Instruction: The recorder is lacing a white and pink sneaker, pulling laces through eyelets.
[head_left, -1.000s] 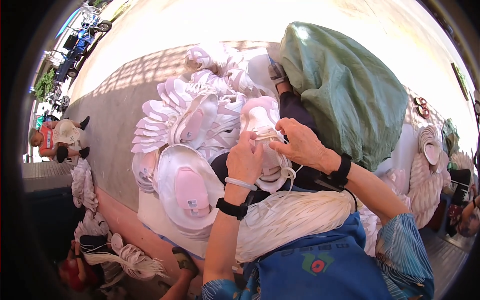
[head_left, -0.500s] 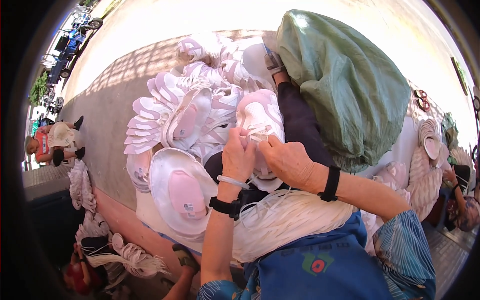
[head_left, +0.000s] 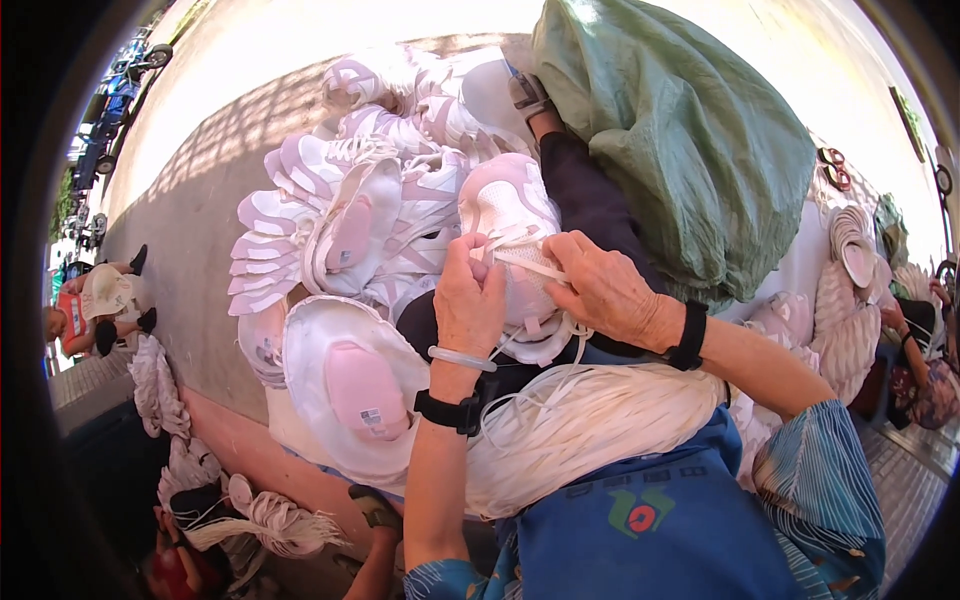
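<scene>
My black-trousered legs carry one pink-and-white mesh shoe; my blue cloth apron, a thick cream lace bundle.

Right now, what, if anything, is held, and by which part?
The right hand pinches a white lace over the pink-and-white shoe; whether at the lace's tip is unclear. The left hand is at the lace too, its grip uncertain.

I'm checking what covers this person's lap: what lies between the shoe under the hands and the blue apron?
In the head view, white laces and part of the dark trousers lie between the shoe and apron.
</scene>
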